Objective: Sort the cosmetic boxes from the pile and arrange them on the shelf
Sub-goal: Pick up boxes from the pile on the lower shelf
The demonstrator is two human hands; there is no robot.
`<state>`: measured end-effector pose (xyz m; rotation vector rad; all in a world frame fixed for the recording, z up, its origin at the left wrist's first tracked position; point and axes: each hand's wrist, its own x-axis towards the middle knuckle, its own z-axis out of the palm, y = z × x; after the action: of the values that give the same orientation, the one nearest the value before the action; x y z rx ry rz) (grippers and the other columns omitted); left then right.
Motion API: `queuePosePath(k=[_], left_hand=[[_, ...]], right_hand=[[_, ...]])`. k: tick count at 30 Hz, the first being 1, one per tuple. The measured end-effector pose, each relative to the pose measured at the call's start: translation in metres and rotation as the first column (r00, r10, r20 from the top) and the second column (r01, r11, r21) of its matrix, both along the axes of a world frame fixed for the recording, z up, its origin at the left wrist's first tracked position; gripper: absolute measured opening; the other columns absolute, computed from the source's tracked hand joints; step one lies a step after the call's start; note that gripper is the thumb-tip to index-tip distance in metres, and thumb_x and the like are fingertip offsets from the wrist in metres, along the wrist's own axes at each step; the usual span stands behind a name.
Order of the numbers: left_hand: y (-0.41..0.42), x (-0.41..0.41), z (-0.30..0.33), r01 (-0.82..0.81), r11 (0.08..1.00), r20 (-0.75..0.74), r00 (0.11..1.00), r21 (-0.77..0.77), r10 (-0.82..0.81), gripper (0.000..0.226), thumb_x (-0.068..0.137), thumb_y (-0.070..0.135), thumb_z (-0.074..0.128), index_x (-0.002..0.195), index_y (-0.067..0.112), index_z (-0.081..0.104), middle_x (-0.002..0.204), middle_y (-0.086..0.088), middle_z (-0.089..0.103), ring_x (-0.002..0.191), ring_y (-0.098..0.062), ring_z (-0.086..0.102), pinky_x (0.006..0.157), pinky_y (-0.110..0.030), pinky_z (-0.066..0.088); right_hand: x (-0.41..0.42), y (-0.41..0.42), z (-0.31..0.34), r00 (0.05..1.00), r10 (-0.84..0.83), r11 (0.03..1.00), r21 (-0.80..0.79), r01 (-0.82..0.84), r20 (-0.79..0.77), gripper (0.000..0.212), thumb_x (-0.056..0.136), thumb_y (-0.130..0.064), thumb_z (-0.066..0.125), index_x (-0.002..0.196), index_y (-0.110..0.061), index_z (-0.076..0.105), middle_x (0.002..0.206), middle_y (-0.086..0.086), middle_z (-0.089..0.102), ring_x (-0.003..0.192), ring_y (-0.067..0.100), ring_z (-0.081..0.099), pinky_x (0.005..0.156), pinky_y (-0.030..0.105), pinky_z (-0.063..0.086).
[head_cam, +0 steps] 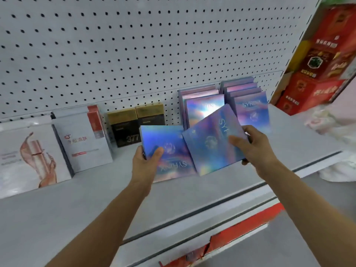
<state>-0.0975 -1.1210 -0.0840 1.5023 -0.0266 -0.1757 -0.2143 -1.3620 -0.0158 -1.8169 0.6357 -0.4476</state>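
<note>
The white shelf, backed by a grey pegboard, already carries most of its stock, so the sorting looks well advanced. At the far left stands a large white box with a pink swirl, next to it a row of white boxes with red marks, then two black and gold boxes against the back. To the right stand two rows of holographic boxes, upright and facing out, the rows side by side. Red cartons are stacked past the shelf's right end. What is left, as far as can be seen, is the pair in hand. The left hand grips one holographic box by its left edge, thumb on the face, its lettering upside down. The right hand holds a second holographic box by its right edge, tilted, overlapping the first, in front of the left holographic row. Both probably go into those rows; the pile itself is out of view.
</note>
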Motion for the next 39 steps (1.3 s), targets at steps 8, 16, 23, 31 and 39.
queuePosePath(k=[8,16,23,31,39], left_hand=[[-0.015,-0.011,0.003,-0.198,0.975,-0.084,0.978,-0.097,0.190,0.035,0.086,0.022,0.070,0.117,0.011,0.059,0.105,-0.010,0.071,0.083,-0.026,0.072,0.062,-0.036,0.059],[-0.056,-0.035,0.022,-0.332,0.932,-0.042,0.943,-0.144,0.330,0.030,0.087,0.019,0.068,0.115,0.011,0.061,0.104,-0.009,0.072,0.083,-0.023,0.073,0.068,-0.039,0.060],[-0.086,-0.057,0.028,-0.373,0.910,0.001,0.925,-0.181,0.380,0.030,0.084,0.027,0.066,0.109,0.012,0.063,0.101,-0.012,0.073,0.088,-0.031,0.072,0.072,-0.047,0.060],[-0.116,-0.062,0.034,-0.323,0.941,0.027,0.944,-0.104,0.327,0.036,0.084,0.032,0.064,0.111,0.008,0.063,0.096,-0.011,0.073,0.080,-0.024,0.072,0.065,-0.035,0.058],[-0.172,-0.052,0.057,0.096,0.946,0.068,0.990,0.310,-0.123,0.027,0.082,-0.004,0.067,0.103,0.012,0.064,0.091,-0.006,0.073,0.075,-0.017,0.071,0.063,-0.026,0.057]], right_hand=[[0.060,-0.069,0.012,0.937,0.265,0.837,-0.428,-0.341,-0.230,0.023,0.077,-0.035,0.073,0.093,-0.027,0.059,0.083,-0.006,0.062,0.078,0.021,0.059,0.073,0.040,0.049],[0.119,-0.101,0.030,0.812,0.411,0.523,-0.622,-0.582,-0.414,0.034,0.083,-0.040,0.066,0.116,-0.035,0.057,0.107,-0.014,0.056,0.105,0.016,0.055,0.081,0.029,0.037],[0.149,-0.115,0.013,0.812,0.476,0.293,-0.810,-0.508,-0.338,0.048,0.087,-0.028,0.064,0.134,-0.026,0.052,0.113,0.009,0.049,0.108,0.029,0.049,0.083,0.039,0.044],[0.131,-0.113,0.007,0.738,0.671,0.343,-0.913,-0.223,0.072,0.058,0.073,-0.009,0.069,0.128,-0.014,0.052,0.120,0.015,0.055,0.106,0.037,0.050,0.091,0.049,0.046],[0.093,-0.123,0.027,0.533,0.735,-0.313,-0.907,-0.282,-0.420,0.101,0.055,-0.025,0.084,0.144,-0.024,0.036,0.150,-0.001,0.039,0.143,0.026,0.027,0.113,0.061,0.015]])
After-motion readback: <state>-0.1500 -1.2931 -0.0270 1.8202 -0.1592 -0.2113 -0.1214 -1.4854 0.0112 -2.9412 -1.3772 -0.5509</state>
